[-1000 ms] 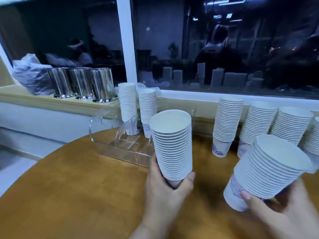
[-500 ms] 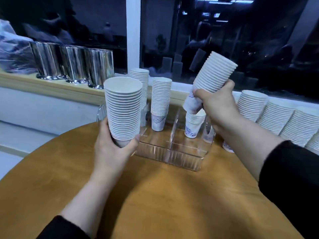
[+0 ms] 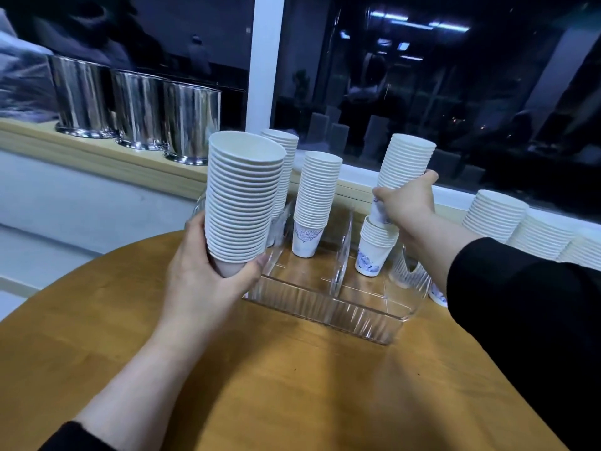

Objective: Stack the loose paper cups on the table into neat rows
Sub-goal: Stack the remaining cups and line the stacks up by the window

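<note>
At centre frame, my left hand [image 3: 208, 275] grips the base of a tall stack of white paper cups [image 3: 242, 196], fingers and thumb curled round its bottom, holding it upright above the near left corner of a clear acrylic organizer [image 3: 325, 304] on the round wooden table [image 3: 260, 385]. To the right of centre, my right hand [image 3: 408, 208] closes round the lower part of a second stack [image 3: 405, 161], its bottom cup sitting just above, perhaps entering, a short stack of patterned cups [image 3: 374, 249] that stands in the organizer's right compartment; I cannot tell whether they touch. A medium stack [image 3: 313, 203] stands in the middle compartment, and another stack [image 3: 287, 151] rises behind the one in my left hand. At the right edge of the frame, further stacks [image 3: 494, 216] line up below the dark window. Three shiny steel canisters [image 3: 136, 109] stand on the wooden ledge at upper left.
</note>
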A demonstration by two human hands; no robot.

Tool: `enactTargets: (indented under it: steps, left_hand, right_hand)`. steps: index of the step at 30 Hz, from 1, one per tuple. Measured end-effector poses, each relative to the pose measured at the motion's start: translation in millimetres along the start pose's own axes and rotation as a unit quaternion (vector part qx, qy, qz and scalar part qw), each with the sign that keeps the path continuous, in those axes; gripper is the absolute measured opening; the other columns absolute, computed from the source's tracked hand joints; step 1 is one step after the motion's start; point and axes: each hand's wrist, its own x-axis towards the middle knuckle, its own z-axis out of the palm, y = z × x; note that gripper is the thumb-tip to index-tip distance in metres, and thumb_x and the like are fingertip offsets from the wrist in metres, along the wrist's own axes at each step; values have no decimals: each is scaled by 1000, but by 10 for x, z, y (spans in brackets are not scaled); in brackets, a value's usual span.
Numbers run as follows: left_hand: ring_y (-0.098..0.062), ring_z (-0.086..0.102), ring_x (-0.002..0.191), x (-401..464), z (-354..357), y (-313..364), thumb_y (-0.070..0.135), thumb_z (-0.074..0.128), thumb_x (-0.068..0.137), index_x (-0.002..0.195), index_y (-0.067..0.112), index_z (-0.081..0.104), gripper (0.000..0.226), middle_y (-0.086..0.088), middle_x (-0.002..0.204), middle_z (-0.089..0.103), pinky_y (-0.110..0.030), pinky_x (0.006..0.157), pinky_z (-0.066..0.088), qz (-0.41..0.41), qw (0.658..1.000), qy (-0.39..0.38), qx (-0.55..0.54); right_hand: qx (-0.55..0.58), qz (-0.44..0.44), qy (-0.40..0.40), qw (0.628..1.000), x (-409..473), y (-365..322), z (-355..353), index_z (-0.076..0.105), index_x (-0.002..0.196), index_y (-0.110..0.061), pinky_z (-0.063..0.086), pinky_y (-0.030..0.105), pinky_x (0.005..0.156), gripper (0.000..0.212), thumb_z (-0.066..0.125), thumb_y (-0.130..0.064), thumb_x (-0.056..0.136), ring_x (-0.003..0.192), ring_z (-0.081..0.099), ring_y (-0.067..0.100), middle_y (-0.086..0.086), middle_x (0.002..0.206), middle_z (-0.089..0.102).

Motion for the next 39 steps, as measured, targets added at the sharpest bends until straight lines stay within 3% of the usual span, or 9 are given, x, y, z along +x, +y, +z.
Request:
enactTargets:
  steps: [5,10,14,18,22,26,32,36,39]
  left_hand:
    - [-13,60,111,-3,3,29,40,84,69,140,26,45,82,7,125,64,-33,89,48,4,1000,-2,-5]
    - [-11,60,112,-6,-16,74,65,72,63,141,30,43,91,9,126,64,-32,90,49,7,1000,-9,-10]
    - [-10,59,111,-11,-31,111,65,73,63,141,30,43,90,10,126,63,-31,90,49,2,1000,-6,-16]
    - [-6,56,115,-17,-51,169,51,80,70,146,31,39,89,13,130,60,-27,92,46,-6,1000,-12,-24]
    - [-10,58,116,15,-33,163,44,84,69,145,26,40,90,9,132,62,-30,92,46,-13,1000,9,-25]
    - [-17,65,108,63,-65,98,41,84,67,137,25,46,81,6,121,68,-35,83,51,-36,998,37,-37]
    - [-13,61,115,110,-83,60,29,79,75,147,32,45,80,7,131,64,-29,90,48,-5,1000,15,-9]
    - [-15,55,127,149,-92,-4,33,85,76,155,24,35,95,0,141,56,-30,105,44,-5,1000,22,-1]
    - [-15,45,137,158,-93,-46,38,73,88,155,22,34,79,-1,147,49,-25,109,32,4,999,34,34]
  right_hand:
    - [-32,-14,5,999,-38,12,7,29,124,-17,44,39,79,57,68,-29,84,94,56,29,9,121,60]
    - [-60,37,-43,997,-115,27,-1,24,139,-19,39,36,66,74,70,-32,82,91,54,34,13,129,58]
    - [-117,-65,-12,991,-274,-53,-40,-1,156,-20,40,41,90,101,72,-37,87,131,46,35,8,158,30]
    - [-57,-251,-6,966,-688,-229,-130,12,157,-21,28,31,114,91,69,-44,89,147,26,16,-2,164,18]
    - [10,-294,-257,921,-1314,-386,63,36,145,-32,53,25,90,89,70,-67,71,111,61,5,-10,135,57]
    - [13,-231,-402,886,-1679,-347,349,34,143,-37,52,44,98,97,78,-68,62,113,64,9,-16,128,63]
    - [106,-201,-410,883,-1740,-376,543,47,124,-25,59,49,86,61,84,-24,75,103,70,18,0,115,70]
    - [93,-180,-313,928,-1643,-559,708,49,122,-23,60,50,78,79,85,-43,54,99,70,19,-3,111,70]
    - [70,-169,-249,951,-1437,-642,873,47,120,-22,59,52,78,85,82,-49,47,98,69,21,-4,110,68]
